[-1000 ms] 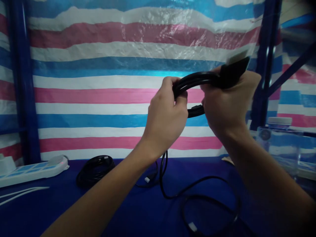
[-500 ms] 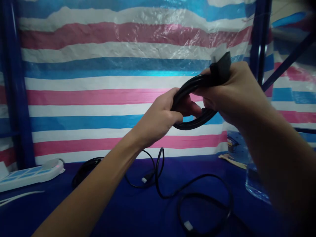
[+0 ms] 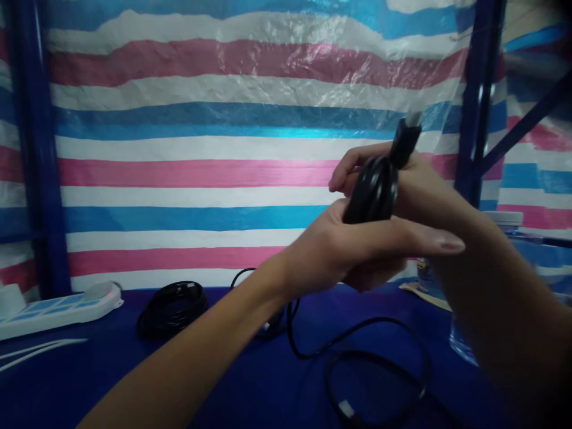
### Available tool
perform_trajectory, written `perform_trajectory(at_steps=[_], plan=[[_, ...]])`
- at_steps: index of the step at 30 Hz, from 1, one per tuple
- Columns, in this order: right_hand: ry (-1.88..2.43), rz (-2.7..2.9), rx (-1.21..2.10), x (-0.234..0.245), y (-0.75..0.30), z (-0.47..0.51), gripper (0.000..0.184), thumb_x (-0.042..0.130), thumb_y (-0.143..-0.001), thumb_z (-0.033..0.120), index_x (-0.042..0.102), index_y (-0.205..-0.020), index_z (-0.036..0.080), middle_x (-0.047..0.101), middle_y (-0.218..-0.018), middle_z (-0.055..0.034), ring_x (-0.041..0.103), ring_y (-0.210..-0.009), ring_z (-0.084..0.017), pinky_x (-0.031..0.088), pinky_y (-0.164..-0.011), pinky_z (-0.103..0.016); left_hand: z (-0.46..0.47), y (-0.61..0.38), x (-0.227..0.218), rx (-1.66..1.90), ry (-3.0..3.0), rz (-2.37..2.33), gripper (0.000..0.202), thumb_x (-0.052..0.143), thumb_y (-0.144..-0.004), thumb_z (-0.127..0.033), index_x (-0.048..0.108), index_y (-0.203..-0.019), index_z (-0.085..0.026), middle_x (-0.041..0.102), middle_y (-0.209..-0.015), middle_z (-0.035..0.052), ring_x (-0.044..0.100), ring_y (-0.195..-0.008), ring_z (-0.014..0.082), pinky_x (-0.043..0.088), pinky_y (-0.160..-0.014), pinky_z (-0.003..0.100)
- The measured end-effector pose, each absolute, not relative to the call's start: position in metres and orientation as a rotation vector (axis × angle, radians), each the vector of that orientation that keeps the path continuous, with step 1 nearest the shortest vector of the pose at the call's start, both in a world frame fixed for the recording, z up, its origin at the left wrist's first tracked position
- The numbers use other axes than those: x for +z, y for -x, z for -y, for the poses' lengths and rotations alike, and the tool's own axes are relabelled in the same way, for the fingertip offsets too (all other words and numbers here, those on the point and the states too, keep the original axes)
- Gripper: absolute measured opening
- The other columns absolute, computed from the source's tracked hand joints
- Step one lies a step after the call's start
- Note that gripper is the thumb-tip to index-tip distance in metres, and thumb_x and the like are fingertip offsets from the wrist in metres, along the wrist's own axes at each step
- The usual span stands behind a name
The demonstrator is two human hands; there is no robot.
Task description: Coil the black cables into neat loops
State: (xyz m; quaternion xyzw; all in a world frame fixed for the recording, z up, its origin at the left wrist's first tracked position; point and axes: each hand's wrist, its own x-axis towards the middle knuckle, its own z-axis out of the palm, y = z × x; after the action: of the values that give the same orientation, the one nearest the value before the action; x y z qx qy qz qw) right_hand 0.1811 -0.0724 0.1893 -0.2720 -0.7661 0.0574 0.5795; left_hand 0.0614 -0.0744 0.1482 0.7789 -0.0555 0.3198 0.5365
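Note:
A black cable coil is held up in front of the striped tarp, seen edge-on, its plug end sticking up at the top. My right hand is closed around the coil from behind, fingertips showing at its left. My left hand sits just under the coil, thumb stretched out to the right, lower fingers curled; it touches the coil's bottom. The cable's loose tail hangs down and loops over the blue table.
A second black cable bundle lies on the table at left-centre. A white power strip rests at the far left with white ties in front. A clear plastic container stands at the right. Blue frame posts flank the tarp.
The coil has turned from a flat loop to edge-on. My left hand let go of its left side and dropped beneath it; my right hand shifted left with the plug upright.

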Motion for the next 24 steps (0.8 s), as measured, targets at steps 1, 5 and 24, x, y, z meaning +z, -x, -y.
perform_trajectory(at_steps=[1,5,24], plan=[[0.649,1.793,0.097,0.19,-0.183,0.071,0.021,0.047,-0.062,0.0,0.058,-0.053,0.014,0.038,-0.041,0.0045,0.029,-0.035,-0.003,0.02,-0.032,-0.016,0.074,-0.066,0.145,0.828,-1.842,0.133,0.043,0.056,-0.075,-0.019,0.032,-0.04,-0.017,0.027,-0.037,-0.0069,0.026,-0.032,0.0012,0.017,-0.034,0.02],[0.622,1.694,-0.044,0.192,-0.184,0.065,0.024,0.044,-0.064,-0.004,0.059,-0.056,0.013,0.042,-0.044,0.0045,0.034,-0.039,-0.004,0.024,-0.037,-0.018,0.07,-0.073,0.142,1.131,-1.818,0.114,0.041,0.06,-0.072,-0.021,0.036,-0.039,-0.016,0.028,-0.035,-0.0075,0.027,-0.032,0.0011,0.019,-0.034,0.02],[0.831,1.762,-0.025,0.18,-0.177,0.041,0.015,0.051,-0.071,0.011,0.045,-0.059,0.018,0.041,-0.045,0.0032,0.04,-0.039,-0.008,0.029,-0.035,-0.021,0.03,-0.044,0.157,1.376,-1.694,-0.202,0.026,0.054,-0.078,-0.024,0.042,-0.056,-0.018,0.017,-0.039,-0.0109,0.013,-0.031,0.0024,0.021,-0.033,0.019]])
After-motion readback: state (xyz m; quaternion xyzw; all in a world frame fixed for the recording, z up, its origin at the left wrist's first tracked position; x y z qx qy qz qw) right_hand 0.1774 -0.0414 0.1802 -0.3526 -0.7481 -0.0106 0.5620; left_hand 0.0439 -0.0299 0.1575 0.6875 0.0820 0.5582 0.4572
